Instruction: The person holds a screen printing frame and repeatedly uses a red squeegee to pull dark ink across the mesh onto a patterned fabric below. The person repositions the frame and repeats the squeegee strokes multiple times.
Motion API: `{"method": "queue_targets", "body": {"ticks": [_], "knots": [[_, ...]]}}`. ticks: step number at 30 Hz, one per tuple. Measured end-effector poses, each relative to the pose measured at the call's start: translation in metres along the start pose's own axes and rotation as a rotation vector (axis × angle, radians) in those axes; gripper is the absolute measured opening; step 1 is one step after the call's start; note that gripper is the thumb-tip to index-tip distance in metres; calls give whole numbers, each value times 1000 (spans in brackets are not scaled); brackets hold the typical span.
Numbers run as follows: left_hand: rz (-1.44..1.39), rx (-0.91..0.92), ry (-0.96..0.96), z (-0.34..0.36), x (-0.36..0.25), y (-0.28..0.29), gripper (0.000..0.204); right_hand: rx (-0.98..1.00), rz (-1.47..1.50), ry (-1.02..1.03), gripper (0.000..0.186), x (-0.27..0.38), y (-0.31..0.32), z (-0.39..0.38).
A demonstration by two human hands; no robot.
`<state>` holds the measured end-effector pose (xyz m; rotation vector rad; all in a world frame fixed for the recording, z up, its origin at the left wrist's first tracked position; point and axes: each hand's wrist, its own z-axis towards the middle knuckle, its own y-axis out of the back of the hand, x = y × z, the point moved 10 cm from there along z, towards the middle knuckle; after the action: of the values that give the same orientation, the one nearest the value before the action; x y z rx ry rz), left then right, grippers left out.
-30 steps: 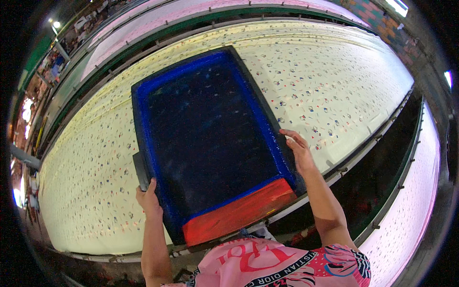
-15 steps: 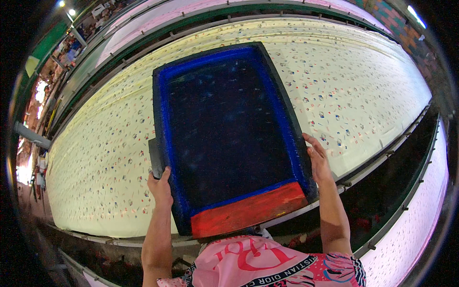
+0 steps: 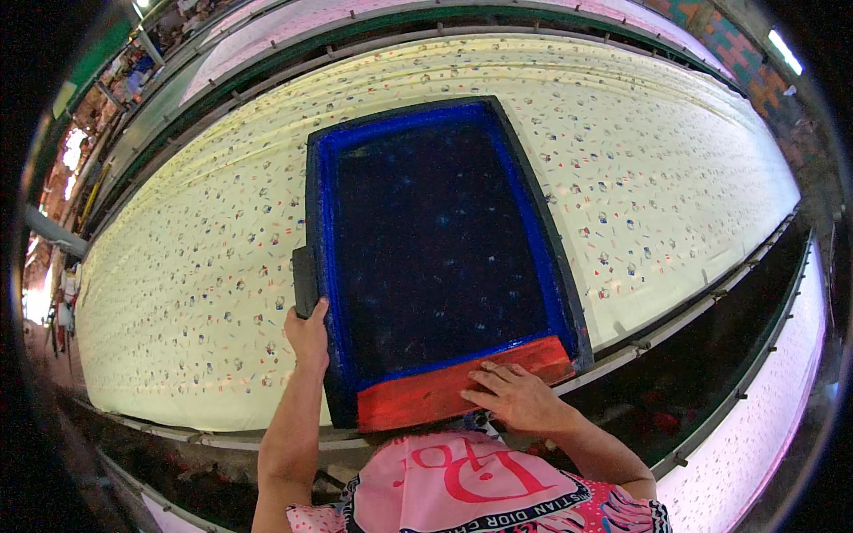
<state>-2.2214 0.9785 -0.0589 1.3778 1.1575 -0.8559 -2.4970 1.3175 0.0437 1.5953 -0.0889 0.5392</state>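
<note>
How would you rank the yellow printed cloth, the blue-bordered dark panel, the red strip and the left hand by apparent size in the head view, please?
1. Yellow printed cloth
2. Blue-bordered dark panel
3. Red strip
4. Left hand

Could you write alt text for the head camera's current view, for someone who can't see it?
A person's left hand grips the left edge of a dark, blue-bordered panel, while the right hand lies over the red strip at its near end. The panel is above pale cloth dotted with small motifs; the shirt is pink.
</note>
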Motion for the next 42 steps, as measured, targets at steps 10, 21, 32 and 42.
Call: {"method": "queue_targets", "body": {"ticks": [10,21,32,42], "knots": [[518,212,-309,55,-72,-13,75,19,-149,-107,47,28,10,66],[470,242,-317,69,-83,-32,69,285,-117,-333,53,27,4,74],[446,195,-334,71,-75,-33,72,11,-231,-250,58,44,-17,63],[501,-18,-403,77,-76,-16,46,-49,-307,-239,53,-32,12,164]]}}
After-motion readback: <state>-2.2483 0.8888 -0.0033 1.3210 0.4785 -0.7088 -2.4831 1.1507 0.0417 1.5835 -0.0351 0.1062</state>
